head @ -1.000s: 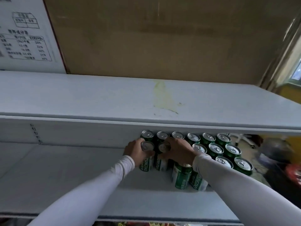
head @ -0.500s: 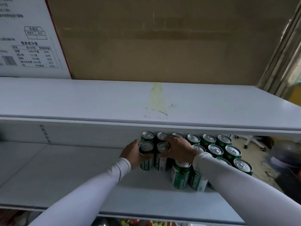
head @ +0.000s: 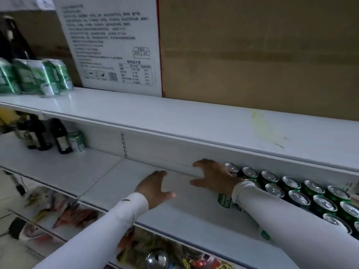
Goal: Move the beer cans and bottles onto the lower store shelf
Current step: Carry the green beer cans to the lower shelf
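Several green beer cans [head: 291, 193] stand in rows at the right end of the lower white shelf [head: 101, 183]. My right hand [head: 211, 176] hovers with spread fingers just left of those rows and holds nothing. My left hand [head: 155, 188] is also spread and empty, over bare shelf further left. On the upper shelf [head: 155, 115], at its far left, stands a group of green cans [head: 37, 78] with a dark bottle [head: 11, 41] behind them. Dark bottles [head: 60, 136] and one green can [head: 76, 141] stand at the left end of the lower shelf.
A white printed carton [head: 116, 47] and a large brown cardboard box [head: 262, 53] stand on the upper shelf. Below the lower shelf lie packaged goods [head: 77, 216] and a shiny metal item [head: 156, 260]. The upper shelf bears a yellowish stain [head: 264, 129].
Both hands have let go of the cans they held and drawn back to the left, fingers now spread. The view has swung left, showing the left ends of both shelves.
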Demonstrator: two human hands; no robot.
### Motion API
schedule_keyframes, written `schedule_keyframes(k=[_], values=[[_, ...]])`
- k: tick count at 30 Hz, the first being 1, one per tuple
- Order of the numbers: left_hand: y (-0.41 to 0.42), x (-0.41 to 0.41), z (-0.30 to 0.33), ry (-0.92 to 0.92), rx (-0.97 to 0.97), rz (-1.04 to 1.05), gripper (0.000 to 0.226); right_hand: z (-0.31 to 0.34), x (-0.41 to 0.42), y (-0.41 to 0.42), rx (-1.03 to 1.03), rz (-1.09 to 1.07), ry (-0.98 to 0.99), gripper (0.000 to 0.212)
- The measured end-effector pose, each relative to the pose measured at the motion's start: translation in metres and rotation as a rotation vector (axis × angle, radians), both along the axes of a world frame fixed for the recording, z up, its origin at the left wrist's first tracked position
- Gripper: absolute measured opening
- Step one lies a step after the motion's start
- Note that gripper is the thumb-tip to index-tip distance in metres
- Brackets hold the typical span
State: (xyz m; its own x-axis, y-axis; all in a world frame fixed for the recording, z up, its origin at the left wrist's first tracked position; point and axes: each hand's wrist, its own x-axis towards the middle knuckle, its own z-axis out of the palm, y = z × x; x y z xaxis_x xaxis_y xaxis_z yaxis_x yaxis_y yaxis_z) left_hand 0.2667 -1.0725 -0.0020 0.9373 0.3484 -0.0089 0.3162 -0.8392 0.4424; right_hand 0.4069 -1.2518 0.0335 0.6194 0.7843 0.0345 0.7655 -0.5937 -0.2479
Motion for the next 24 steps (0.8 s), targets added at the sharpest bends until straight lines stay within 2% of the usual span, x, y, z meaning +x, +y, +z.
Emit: schedule_keyframes(k=[5,10,14,21,24], values=[[0.097,-0.081,0.007,-0.036,-0.004,0.150,0.083,0.014,-0.043,0.121,0.031,0.107,-0.037,0.073],[0.219,-0.187,0.018,-0.053,0.009,0.320,0.081,0.023,-0.123,0.272,0.051,0.262,-0.014,0.073],[0.306,-0.259,0.025,-0.071,-0.004,0.438,0.070,0.020,-0.184,0.380,0.067,0.397,-0.003,0.074],[0.436,-0.318,0.024,-0.113,-0.036,0.592,0.064,0.011,-0.233,0.540,0.050,0.542,-0.004,0.074],[0.496,-0.331,0.012,-0.106,-0.047,0.646,0.071,0.005,-0.242,0.614,0.072,0.594,0.024,0.073]])
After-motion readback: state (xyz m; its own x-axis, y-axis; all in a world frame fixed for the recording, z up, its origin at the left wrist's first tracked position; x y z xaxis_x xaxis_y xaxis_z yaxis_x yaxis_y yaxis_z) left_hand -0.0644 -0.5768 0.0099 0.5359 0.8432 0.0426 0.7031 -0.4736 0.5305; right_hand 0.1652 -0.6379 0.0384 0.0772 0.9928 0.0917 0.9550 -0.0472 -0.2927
